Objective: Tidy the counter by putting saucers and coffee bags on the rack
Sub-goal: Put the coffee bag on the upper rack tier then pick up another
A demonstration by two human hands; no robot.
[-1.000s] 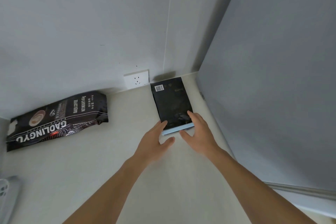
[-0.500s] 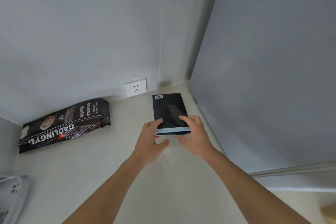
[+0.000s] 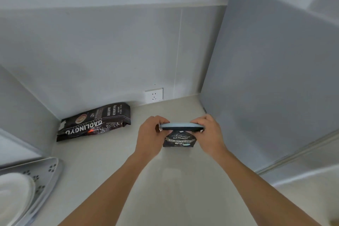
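Now the small black coffee bag (image 3: 179,138) is up off the counter (image 3: 113,167); a second ago it lay flat on its face near the wall socket, back label showing, with both hands only resting at its near end. It has been turned so the printed front faces the camera and the pale blue sealed top edge runs level between the two hands. Left to right: at the lower left edge, a pale perforated rack (image 3: 49,172) with a white saucer (image 3: 14,191) leaning in it. Beyond that, against the back wall, a larger dark coffee bag (image 3: 95,121) lies on its side, well apart from both hands, same spot as before. A white wall socket (image 3: 153,95) sits just above the counter line. The left hand (image 3: 149,136) pinches the left end of the small bag's top edge, fingers curled over it. The bag hangs between the hands, touching both. The right hand (image 3: 211,134) grips the right end the same way. Both hands are closed on the bag, held apart by its width. Whether its bottom edge touches the counter, cannot tell. At right stands a tall grey panel (image 3: 271,79), close beside the right hand.
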